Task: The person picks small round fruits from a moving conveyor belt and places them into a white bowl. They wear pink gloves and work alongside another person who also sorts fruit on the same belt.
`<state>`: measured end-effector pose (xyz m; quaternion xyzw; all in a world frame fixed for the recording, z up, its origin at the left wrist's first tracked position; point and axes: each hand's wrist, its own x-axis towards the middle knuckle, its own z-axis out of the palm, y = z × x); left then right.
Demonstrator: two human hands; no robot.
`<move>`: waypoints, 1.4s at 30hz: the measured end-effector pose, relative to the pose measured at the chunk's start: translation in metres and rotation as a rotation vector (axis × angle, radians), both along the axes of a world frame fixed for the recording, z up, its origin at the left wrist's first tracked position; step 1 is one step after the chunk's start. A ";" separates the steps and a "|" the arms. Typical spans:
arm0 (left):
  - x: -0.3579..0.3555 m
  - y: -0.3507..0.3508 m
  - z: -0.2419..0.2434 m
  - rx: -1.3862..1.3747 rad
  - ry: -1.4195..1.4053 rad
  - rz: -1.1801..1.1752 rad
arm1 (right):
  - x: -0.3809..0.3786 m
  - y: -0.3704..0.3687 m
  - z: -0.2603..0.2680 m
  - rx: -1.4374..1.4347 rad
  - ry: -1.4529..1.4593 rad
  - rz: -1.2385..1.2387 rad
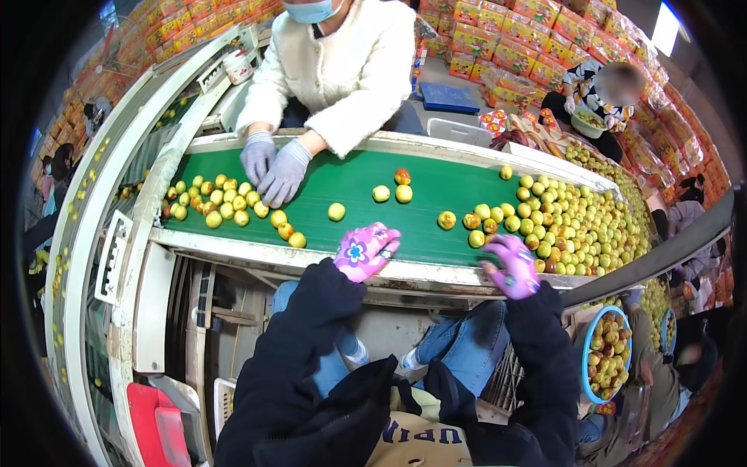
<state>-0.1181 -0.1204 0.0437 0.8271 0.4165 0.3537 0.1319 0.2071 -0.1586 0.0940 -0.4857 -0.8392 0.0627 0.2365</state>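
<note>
My left hand [367, 252], in a pink flowered glove, rests over the near edge of the green conveyor belt [350, 169], below a lone yellow-green jujube [336, 212]; its palm side is hidden. My right hand [515, 266], in a like glove, is at the belt's near edge with thumb and fingers apart, beside a jujube [476, 239]. A dense heap of green and brown jujubes [575, 233] covers the belt's right end. A few more lie in mid-belt, and a looser group [227, 198] is at the left.
Across the belt, a masked co-worker's grey-gloved hands [274, 169] touch the left group. A white-framed conveyor [87, 233] curves along the left. A blue-rimmed basket of browner jujubes [585, 356] stands at my right, under a slanting metal bar [659, 254]. Stacked cartons [519, 35] fill the back.
</note>
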 end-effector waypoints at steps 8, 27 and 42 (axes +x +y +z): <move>-0.018 0.011 -0.007 -0.098 0.108 0.060 | -0.026 0.084 -0.055 -0.176 -0.416 0.020; -0.028 0.009 -0.017 -0.161 0.158 0.029 | 0.062 0.113 -0.083 0.029 -0.409 -0.378; -0.070 0.014 -0.014 -0.137 0.153 0.425 | -0.079 0.077 -0.053 -0.217 0.152 0.020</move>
